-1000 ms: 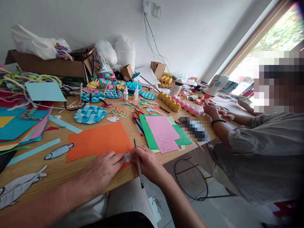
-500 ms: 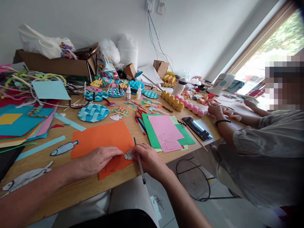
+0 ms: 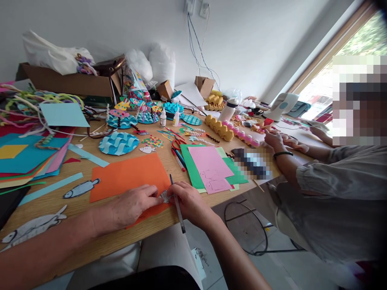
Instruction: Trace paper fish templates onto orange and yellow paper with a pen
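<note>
Fish (image 3: 165, 196): already cut out, set on orange sheet (image 3: 130, 175), touched with left hand (image 3: 134, 204), couldn't tell grip, clamped pen (image 3: 181, 217) in right hand (image 3: 190, 200), saw no finished outline yet.

A small fish cutout (image 3: 165, 196) (partly hidden) lies on orange paper (image 3: 130, 176).

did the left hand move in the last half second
Yes, rightward: judged against the orange sheet, the left hand has shifted and now covers part of the small fish cutout.
</note>
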The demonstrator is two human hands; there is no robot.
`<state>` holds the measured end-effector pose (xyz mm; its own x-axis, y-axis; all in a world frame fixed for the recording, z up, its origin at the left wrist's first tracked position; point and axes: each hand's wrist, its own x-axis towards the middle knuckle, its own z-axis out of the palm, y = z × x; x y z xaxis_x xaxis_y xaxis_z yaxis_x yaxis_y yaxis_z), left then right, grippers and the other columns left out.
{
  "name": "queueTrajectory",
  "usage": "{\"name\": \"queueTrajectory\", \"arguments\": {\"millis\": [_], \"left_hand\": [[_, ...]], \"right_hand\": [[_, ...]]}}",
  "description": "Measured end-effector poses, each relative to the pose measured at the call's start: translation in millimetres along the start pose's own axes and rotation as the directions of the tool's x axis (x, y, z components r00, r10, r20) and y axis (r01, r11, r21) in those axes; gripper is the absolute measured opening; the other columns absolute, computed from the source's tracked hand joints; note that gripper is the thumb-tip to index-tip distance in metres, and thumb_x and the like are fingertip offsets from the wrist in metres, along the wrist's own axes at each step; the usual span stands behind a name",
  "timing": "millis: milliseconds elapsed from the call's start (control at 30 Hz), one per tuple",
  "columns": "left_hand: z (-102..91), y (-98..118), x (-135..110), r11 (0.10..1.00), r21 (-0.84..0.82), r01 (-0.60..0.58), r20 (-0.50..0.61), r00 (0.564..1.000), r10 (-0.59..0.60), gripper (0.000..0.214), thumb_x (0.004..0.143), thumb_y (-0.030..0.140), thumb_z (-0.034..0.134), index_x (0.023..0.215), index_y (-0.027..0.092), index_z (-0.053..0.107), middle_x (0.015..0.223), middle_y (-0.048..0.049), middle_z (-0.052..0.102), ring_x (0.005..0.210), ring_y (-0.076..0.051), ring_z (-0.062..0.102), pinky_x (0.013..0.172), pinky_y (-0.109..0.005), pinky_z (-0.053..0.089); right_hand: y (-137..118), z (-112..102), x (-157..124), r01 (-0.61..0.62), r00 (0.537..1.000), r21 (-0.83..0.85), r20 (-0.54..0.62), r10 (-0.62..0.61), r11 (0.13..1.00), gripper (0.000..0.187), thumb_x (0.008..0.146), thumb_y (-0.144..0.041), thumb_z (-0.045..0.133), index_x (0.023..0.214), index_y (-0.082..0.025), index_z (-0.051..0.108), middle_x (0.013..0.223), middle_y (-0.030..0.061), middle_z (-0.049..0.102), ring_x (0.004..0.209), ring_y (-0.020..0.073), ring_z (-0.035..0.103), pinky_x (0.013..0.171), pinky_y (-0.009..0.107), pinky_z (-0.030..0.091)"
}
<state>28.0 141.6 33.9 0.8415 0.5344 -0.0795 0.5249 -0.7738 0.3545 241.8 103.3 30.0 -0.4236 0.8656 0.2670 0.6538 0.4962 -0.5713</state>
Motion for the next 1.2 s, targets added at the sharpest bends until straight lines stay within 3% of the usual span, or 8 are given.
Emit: {"name": "queueTrajectory", "arguments": {"millis": [133,300,567,767,867,967,1067,1200], "left_hand": [[-3.6,6,-3,1.000,-0.023,-0.013,0.006,1.000,0.013,0.039,0.093,0.021,0.034,0.125,0.033,0.052,0.117,-0.0008,0.056,0.101,-0.019,0.052,0.087,-0.029,0.040],[-8.9,7,-4,0.995,-0.069,-0.073,-0.005,0.997,0.072,0.052,0.089,0.011,0.035,0.134,0.035,0.043,0.138,0.0026,0.049,0.111,-0.017,0.052,0.095,-0.027,0.038],[1.1,-1,-2,0.992,-0.058,-0.116,-0.072,0.991,0.112,0.053,0.089,0.010,0.038,0.134,0.035,0.045,0.134,0.0032,0.054,0.106,-0.016,0.055,0.092,-0.027,0.043],[1.0,-3,0,0.984,-0.128,-0.127,-0.051,0.991,0.121,0.047,0.090,0.013,0.037,0.131,0.032,0.050,0.132,0.0000,0.056,0.110,-0.018,0.054,0.094,-0.032,0.044],[2.5,-3,-1,0.987,-0.116,-0.108,-0.045,0.994,0.103,0.048,0.089,0.012,0.037,0.131,0.031,0.050,0.132,-0.0005,0.055,0.109,-0.019,0.054,0.094,-0.034,0.044],[5.4,-4,-2,0.989,-0.085,-0.117,-0.077,0.991,0.111,0.048,0.089,0.010,0.036,0.131,0.029,0.050,0.130,-0.0016,0.057,0.107,-0.019,0.055,0.094,-0.034,0.044],[4.6,-4,0,0.989,-0.075,-0.131,-0.090,0.988,0.124,0.045,0.090,0.010,0.035,0.126,0.027,0.054,0.127,-0.0025,0.059,0.107,-0.019,0.056,0.093,-0.031,0.044],[-7.2,-4,8,0.977,-0.147,-0.152,-0.056,0.988,0.145,0.040,0.092,0.011,0.033,0.116,0.026,0.061,0.121,-0.0012,0.063,0.109,-0.016,0.056,0.095,-0.027,0.041]], "right_hand": [[5,-11,-5,-0.110,0.987,0.211,-0.094,0.133,0.971,0.011,0.078,-0.009,0.055,0.080,-0.020,0.059,0.080,0.0011,0.064,0.074,0.0143,0.057,0.066,0.023,0.041],[6,-28,-12,-0.148,0.911,0.356,-0.314,0.267,0.923,0.009,0.082,-0.024,0.054,0.075,-0.020,0.057,0.071,0.0002,0.063,0.066,0.0132,0.054,0.062,0.024,0.042],[4,-16,-17,-0.159,0.922,0.480,-0.241,0.304,0.863,0.024,0.090,-0.033,0.045,0.091,-0.019,0.064,0.071,0.0014,0.065,0.070,0.0137,0.061,0.067,0.025,0.046],[-9,-3,-9,-0.269,0.880,0.623,-0.152,0.450,0.735,0.008,0.078,-0.020,0.048,0.084,-0.021,0.054,0.063,-0.0029,0.064,0.063,0.0133,0.061,0.063,0.025,0.047],[-13,2,-3,-0.266,0.896,0.581,-0.145,0.419,0.770,0.007,0.079,-0.021,0.047,0.083,-0.021,0.052,0.070,-0.0009,0.067,0.067,0.0145,0.063,0.065,0.025,0.048],[-12,4,-1,-0.254,0.932,0.340,-0.164,0.323,0.906,0.009,0.082,-0.022,0.047,0.086,-0.022,0.055,0.075,0.0004,0.068,0.067,0.0148,0.062,0.064,0.024,0.044],[-11,5,-2,-0.246,0.949,0.173,-0.158,0.273,0.954,0.012,0.085,-0.024,0.046,0.089,-0.022,0.057,0.077,0.0008,0.067,0.065,0.0149,0.060,0.062,0.024,0.041],[-11,3,-5,-0.251,0.933,0.289,-0.181,0.310,0.924,0.010,0.082,-0.023,0.047,0.088,-0.022,0.055,0.074,0.0003,0.067,0.067,0.0153,0.061,0.062,0.024,0.042]]}}
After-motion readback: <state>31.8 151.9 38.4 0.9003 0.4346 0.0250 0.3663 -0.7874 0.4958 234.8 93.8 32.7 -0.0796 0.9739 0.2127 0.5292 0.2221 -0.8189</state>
